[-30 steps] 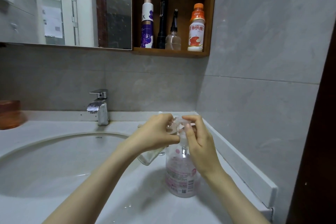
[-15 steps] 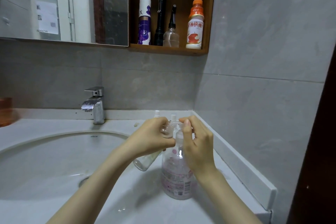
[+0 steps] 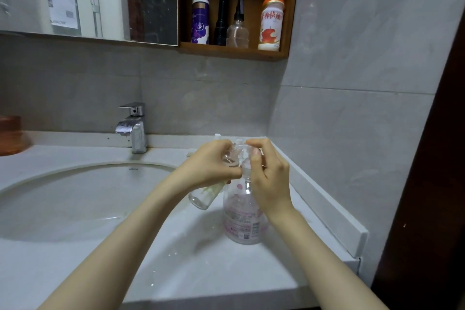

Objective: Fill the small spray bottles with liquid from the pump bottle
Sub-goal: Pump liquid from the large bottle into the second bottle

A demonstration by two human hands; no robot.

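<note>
A clear pump bottle (image 3: 242, 221) with a pink-printed label stands on the white counter to the right of the sink. My right hand (image 3: 268, 178) curls over its pump head, fingers on top. My left hand (image 3: 210, 166) grips a small clear spray bottle (image 3: 205, 195), tilted, with its open neck raised to the pump's spout. The small bottle's lower end points down and to the left. Behind my hands, white tips of other small bottles (image 3: 217, 136) barely show.
The sink basin (image 3: 75, 199) lies at left with a chrome faucet (image 3: 133, 128) behind it. A wooden shelf (image 3: 234, 51) above holds several bottles and a black flashlight. A tiled wall and raised ledge (image 3: 327, 206) bound the counter at right. An orange-brown object (image 3: 11, 136) sits far left.
Both hands with the two bottles have kept their hold. The view has shifted slightly; the small bottle stays tilted at the pump's spout.
</note>
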